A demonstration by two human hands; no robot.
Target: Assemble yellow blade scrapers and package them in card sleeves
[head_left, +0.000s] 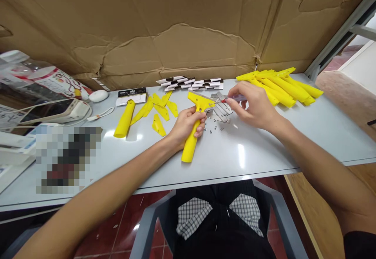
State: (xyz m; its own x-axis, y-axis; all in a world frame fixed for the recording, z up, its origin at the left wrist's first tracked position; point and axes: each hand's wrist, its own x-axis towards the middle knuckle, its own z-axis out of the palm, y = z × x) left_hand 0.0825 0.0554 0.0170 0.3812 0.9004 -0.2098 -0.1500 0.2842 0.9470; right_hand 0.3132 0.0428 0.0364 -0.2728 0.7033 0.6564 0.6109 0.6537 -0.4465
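Note:
My left hand (187, 128) is wrapped round the grip of a yellow plastic scraper (189, 149), its wide head pointing away from me. In my right hand (254, 104) is a screwdriver (223, 101) with a clear handle and a red collar. Its tip meets the right end of the scraper's head, where a screw may sit, too small to make out. Under and beyond my hands lie flat metal blades (220, 112), with several small screws (215, 127) scattered nearer to me. Several loose yellow plates (158, 125) are spread to the left.
Another yellow scraper handle (125, 120) lies by a black-and-white card (131, 96). A pile of yellow handles (282, 87) is at the right rear, and stacked cards (190, 83) lie against the cardboard (176, 47). Bottles (44, 77), a white device and a cable crowd the left.

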